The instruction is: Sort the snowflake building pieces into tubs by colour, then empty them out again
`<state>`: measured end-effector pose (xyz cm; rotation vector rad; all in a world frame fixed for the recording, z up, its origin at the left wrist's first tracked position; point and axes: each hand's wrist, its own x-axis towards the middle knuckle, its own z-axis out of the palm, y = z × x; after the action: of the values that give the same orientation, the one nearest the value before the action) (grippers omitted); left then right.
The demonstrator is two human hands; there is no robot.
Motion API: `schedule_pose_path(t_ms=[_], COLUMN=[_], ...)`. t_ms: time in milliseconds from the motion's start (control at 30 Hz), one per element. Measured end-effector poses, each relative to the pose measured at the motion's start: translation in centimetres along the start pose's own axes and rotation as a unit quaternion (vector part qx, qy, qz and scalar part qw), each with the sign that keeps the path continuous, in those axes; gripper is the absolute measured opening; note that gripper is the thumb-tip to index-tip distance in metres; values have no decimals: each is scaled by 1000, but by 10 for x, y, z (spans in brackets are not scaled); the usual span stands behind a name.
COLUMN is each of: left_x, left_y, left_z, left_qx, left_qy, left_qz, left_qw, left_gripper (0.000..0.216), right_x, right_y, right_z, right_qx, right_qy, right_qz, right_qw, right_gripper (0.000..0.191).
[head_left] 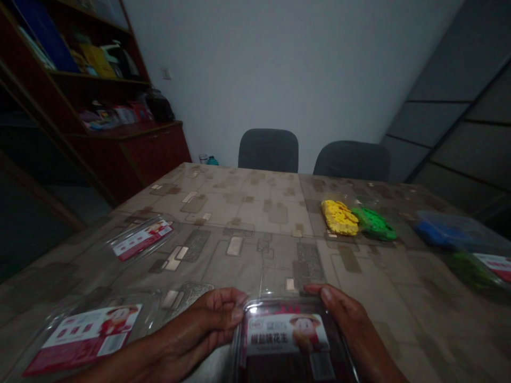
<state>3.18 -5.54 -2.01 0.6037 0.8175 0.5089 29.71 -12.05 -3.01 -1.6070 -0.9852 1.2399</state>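
At the near edge of the table I see a clear plastic food box [279, 359] with a printed cartoon label on its lid. Something pink shows through its far end; the rest of the inside looks dark. My left hand [217, 319] pinches the box at its far left corner, thumb on top. Along the far right corner, my right hand [345, 311] grips the rim with its thumb and fingers. To the left of my left forearm lies a larger clear box [83, 335] with a similar label, partly covered by that arm.
Another labelled clear box [143, 238] lies farther left. Packs of yellow pieces [339, 217] and green pieces [375, 223] sit right of centre. At the far right is a clear container [463, 223] by blue pieces [439, 234]. Two chairs [268, 150] stand behind the table.
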Motion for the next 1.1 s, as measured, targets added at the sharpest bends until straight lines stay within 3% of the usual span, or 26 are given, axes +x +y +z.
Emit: schedule_pose_path(t_ms=[167, 333, 433, 500, 567, 667, 733, 767, 933, 1000, 1067, 1100], left_x=[5, 6, 6, 4, 1, -7, -10, -11, -6, -6, -8, -9], left_y=[-3, 1, 1, -1, 0, 4, 5, 5, -5, -7, -4, -1], left_z=[-5, -6, -7, -6, -3, 3, 7, 8, 5, 4, 4, 6], left_qx=[-22, -25, 11, 64, 144, 305, 377, 386, 260, 261, 343, 408], left_qy=[-32, -52, -43, -46, -31, 21, 42, 51, 90, 92, 88, 77], left_qz=[10, -24, 21, 80, 148, 261, 292, 288, 182, 177, 227, 268], left_qw=[999, 998, 999, 994, 978, 916, 878, 875, 944, 945, 907, 869], left_gripper=[32, 36, 51, 53, 45, 27, 19, 17, 30, 32, 31, 32], right_x=[-3, 1, 4, 5, 6, 8, 9, 9, 3, 1, 1, 1], right_y=[-7, -6, -1, 1, 3, 3, 3, 2, -5, -7, -8, -8], right_z=[1, 0, -3, -5, -8, -12, -12, -12, -4, -2, -1, -1], right_qx=[-9, -45, -56, -68, -85, -88, -80, -75, -45, -36, -37, -41], right_qy=[33, 28, 72, 58, 28, 7, -7, -12, 14, 24, 25, 20], right_qz=[15, -3, -39, -36, -25, -21, -21, -17, 13, 2, -10, -11], right_qw=[999, 999, 995, 995, 996, 996, 997, 997, 999, 999, 999, 999], right_gripper=[57, 56, 49, 47, 49, 53, 54, 55, 59, 57, 54, 54])
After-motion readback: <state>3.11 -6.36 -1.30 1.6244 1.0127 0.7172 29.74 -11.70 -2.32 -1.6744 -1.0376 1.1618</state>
